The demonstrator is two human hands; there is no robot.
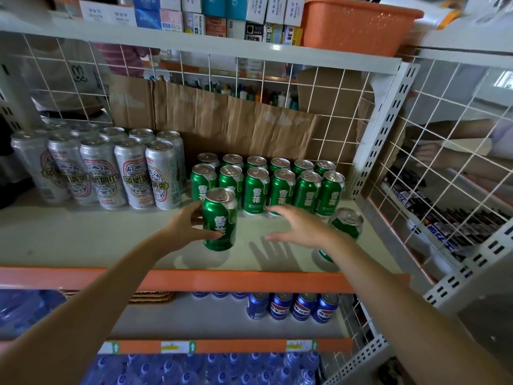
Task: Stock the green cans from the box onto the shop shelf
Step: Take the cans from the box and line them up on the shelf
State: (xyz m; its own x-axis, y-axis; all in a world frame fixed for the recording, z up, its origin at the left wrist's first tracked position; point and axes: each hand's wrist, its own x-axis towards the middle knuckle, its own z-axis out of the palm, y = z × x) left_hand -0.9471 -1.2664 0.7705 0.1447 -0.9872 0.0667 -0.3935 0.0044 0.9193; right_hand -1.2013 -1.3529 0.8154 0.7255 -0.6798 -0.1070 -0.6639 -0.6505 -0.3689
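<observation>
Head view: your left hand (184, 227) grips a green aluminium can (219, 220) upright on the white metal shop shelf (97, 237). Its fingers (208, 234) curl round the can's side, just in front of two rows of matching green cans (280, 187) packed towards the back. Your right hand (298, 226) hovers above the bare shelf, fingers spread and straight, holding nothing, its shadow on the surface below.

An orange strip edges the shelf front. White wire grid (444, 134) closes the back and right side, with a sheet of brown cardboard (236, 126) behind the cans. Tall silver cans with red-and-blue labels (111, 170) stand in a block to the left. Above sit an orange plastic basket (352, 23) and small cartons (194, 12); below, blue cola cans (291, 305) and wrapped water bottles (194, 368).

One more lone green can (345, 223) stands near the right edge, its middle hidden by your right wrist. Beyond the grid, figures and goods are blurred.
</observation>
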